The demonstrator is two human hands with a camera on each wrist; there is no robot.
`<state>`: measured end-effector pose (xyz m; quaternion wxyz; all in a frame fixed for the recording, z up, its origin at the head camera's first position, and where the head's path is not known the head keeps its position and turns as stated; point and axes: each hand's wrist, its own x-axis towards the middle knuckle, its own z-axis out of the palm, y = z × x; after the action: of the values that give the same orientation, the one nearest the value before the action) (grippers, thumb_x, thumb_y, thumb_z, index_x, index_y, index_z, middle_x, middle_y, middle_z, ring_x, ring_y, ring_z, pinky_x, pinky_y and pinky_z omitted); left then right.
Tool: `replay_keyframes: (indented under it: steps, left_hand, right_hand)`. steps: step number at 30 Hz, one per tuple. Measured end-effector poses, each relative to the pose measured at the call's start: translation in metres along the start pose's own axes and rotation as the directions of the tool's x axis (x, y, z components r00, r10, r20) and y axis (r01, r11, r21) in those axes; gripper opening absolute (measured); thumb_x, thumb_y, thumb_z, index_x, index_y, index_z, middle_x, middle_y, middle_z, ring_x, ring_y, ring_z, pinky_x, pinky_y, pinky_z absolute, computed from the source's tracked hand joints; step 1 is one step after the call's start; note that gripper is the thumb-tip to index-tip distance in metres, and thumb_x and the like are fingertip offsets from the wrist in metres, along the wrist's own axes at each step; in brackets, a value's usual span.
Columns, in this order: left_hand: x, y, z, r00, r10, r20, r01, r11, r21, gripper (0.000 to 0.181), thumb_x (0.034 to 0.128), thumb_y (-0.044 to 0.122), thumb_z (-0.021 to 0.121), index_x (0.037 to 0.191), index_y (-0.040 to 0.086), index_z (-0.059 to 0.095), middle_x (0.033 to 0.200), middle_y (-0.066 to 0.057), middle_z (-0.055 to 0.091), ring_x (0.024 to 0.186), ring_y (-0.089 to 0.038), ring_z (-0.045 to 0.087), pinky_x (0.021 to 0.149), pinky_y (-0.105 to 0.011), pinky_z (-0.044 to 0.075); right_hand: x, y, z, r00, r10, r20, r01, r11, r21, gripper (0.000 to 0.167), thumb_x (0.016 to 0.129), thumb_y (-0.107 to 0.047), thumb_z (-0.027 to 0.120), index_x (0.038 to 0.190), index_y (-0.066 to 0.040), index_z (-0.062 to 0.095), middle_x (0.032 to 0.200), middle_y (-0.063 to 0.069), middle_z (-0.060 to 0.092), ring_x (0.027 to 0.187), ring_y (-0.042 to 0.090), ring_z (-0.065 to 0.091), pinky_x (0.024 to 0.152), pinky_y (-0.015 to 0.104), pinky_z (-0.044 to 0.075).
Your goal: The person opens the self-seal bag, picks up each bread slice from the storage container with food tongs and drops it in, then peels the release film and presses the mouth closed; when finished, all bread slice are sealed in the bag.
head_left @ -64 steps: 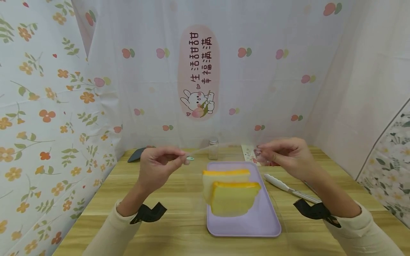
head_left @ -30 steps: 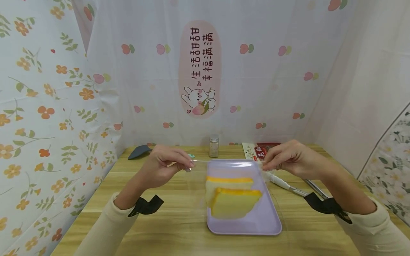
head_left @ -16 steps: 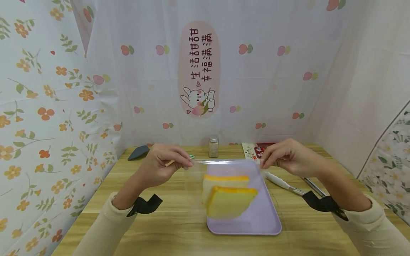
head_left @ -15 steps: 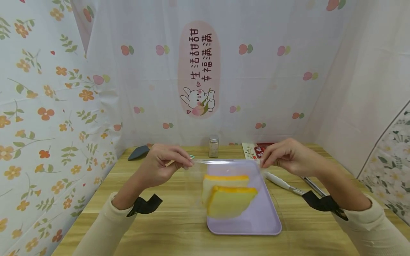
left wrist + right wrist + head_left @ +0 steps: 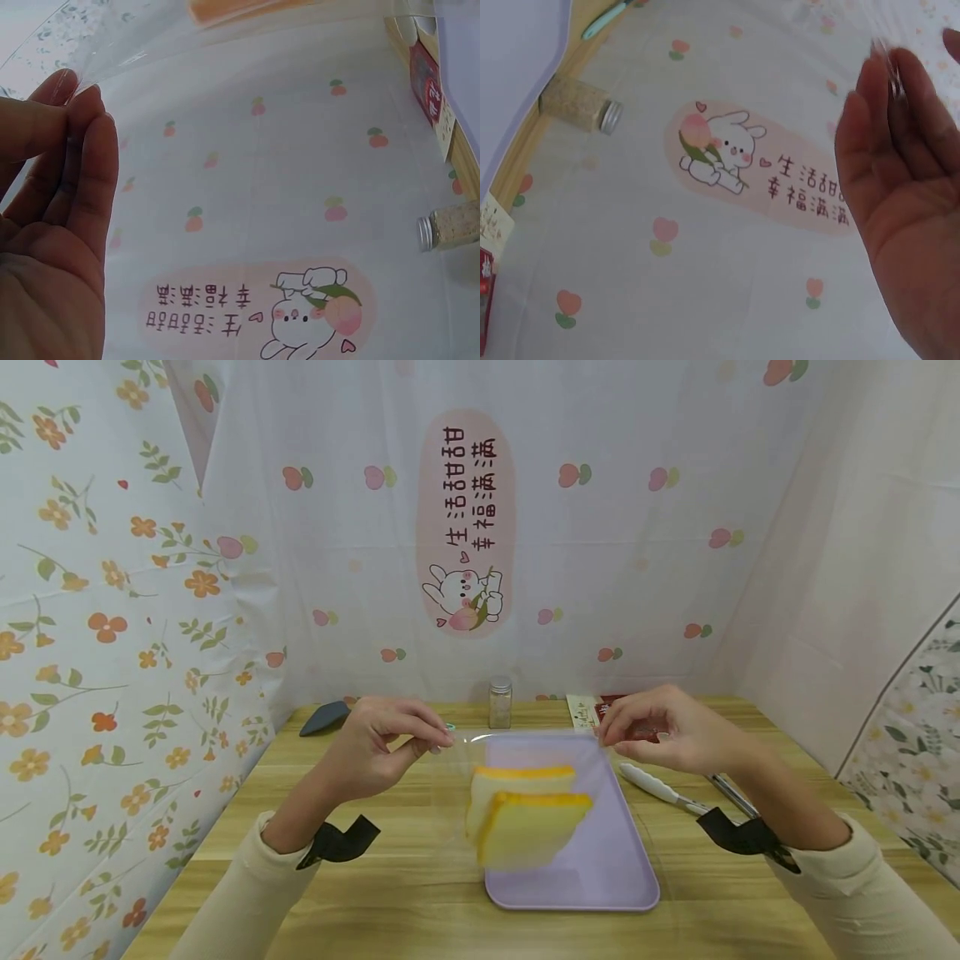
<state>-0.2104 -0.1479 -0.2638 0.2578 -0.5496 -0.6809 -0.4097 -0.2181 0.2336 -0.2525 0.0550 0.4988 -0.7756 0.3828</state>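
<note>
A clear plastic bag (image 5: pixel 457 810) hangs upright in front of me, and two thick bread slices (image 5: pixel 536 831) with orange-yellow crusts stand inside it. My left hand (image 5: pixel 386 745) pinches the bag's upper left corner between thumb and fingertips; the left wrist view shows the film gathered at the tips of that hand (image 5: pixel 64 172). At the upper right corner my right hand (image 5: pixel 667 731) holds the film at its fingertips, with the thumb apart; the right wrist view shows plastic between the fingers of this hand (image 5: pixel 907 180). Behind the bag lies a lilac tray (image 5: pixel 600 893).
A glass jar (image 5: pixel 500 703) with a metal lid stands at the table's back. Right of the tray lie white-handled tongs (image 5: pixel 652 783). A red-and-cream packet (image 5: pixel 581 712) is partly hidden behind my right hand. A dark spatula (image 5: pixel 324 718) lies at the back left.
The bag's mouth came down towards me early on, then stayed low. The bread slices have shifted left. My right hand has moved slightly left lately, its thumb parting from the fingers.
</note>
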Motion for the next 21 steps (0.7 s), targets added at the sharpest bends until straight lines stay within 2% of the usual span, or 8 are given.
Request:
replay_keyframes:
  steps: [4, 7, 12, 16, 19, 21]
  left_hand:
    - [0.000, -0.001, 0.000, 1.000, 0.007, -0.007, -0.007, 1.000, 0.019, 0.031, 0.0790, -0.019, 0.067, 0.085, 0.008, 0.079, 0.085, -0.003, 0.072, 0.066, -0.010, 0.064, 0.050, -0.018, 0.038]
    - [-0.001, -0.001, -0.001, 1.000, -0.006, -0.010, 0.006, 1.000, 0.004, 0.030, 0.0796, -0.019, 0.066, 0.084, 0.008, 0.078, 0.084, -0.003, 0.072, 0.066, -0.009, 0.062, 0.050, -0.019, 0.038]
    - [-0.004, 0.001, 0.001, 0.997, -0.071, -0.030, 0.070, 0.997, -0.036, 0.029, 0.0823, -0.016, 0.061, 0.085, 0.009, 0.076, 0.085, -0.005, 0.071, 0.072, -0.012, 0.065, 0.059, -0.022, 0.049]
    - [-0.005, 0.003, 0.005, 0.991, -0.123, -0.046, 0.121, 0.992, -0.033, 0.019, 0.0809, -0.009, 0.070, 0.086, 0.008, 0.074, 0.088, -0.004, 0.070, 0.076, -0.014, 0.067, 0.068, -0.027, 0.057]
    - [-0.006, 0.003, 0.007, 0.987, -0.150, -0.051, 0.149, 0.988, -0.035, 0.015, 0.0784, -0.004, 0.078, 0.087, 0.007, 0.074, 0.089, -0.004, 0.070, 0.078, -0.013, 0.068, 0.068, -0.032, 0.059]
    - [-0.006, 0.002, 0.007, 0.986, -0.159, -0.056, 0.156, 0.986, -0.051, 0.014, 0.0807, -0.004, 0.075, 0.088, 0.007, 0.074, 0.091, -0.005, 0.070, 0.079, -0.013, 0.068, 0.066, -0.034, 0.059]
  right_hand:
    - [0.003, 0.002, 0.006, 0.993, 0.072, -0.089, -0.073, 0.997, -0.013, 0.016, 0.082, 0.004, 0.078, 0.083, -0.012, 0.074, 0.086, 0.003, 0.070, 0.073, 0.015, 0.067, 0.063, 0.028, 0.057]
    - [0.005, 0.004, 0.009, 0.989, 0.064, -0.132, -0.067, 0.998, -0.019, 0.019, 0.078, 0.009, 0.078, 0.082, -0.009, 0.073, 0.083, 0.003, 0.070, 0.072, 0.015, 0.067, 0.063, 0.028, 0.057]
    - [0.005, 0.006, 0.011, 0.986, 0.057, -0.154, -0.061, 0.998, -0.019, 0.025, 0.077, 0.014, 0.077, 0.084, -0.009, 0.072, 0.084, 0.003, 0.070, 0.075, 0.014, 0.066, 0.066, 0.026, 0.056]
    - [0.005, 0.006, 0.013, 0.984, 0.078, -0.160, -0.082, 0.997, -0.016, 0.024, 0.078, 0.014, 0.076, 0.087, -0.007, 0.070, 0.086, 0.004, 0.068, 0.075, 0.014, 0.064, 0.068, 0.025, 0.056]
    - [0.004, 0.007, 0.014, 0.984, 0.094, -0.152, -0.095, 0.995, 0.005, 0.024, 0.078, 0.017, 0.074, 0.090, -0.003, 0.069, 0.088, 0.007, 0.067, 0.077, 0.015, 0.065, 0.069, 0.026, 0.057]
    - [0.003, 0.008, 0.014, 0.984, 0.099, -0.147, -0.097, 0.995, 0.018, 0.025, 0.078, 0.019, 0.073, 0.092, 0.000, 0.068, 0.089, 0.009, 0.066, 0.079, 0.015, 0.066, 0.070, 0.027, 0.057]
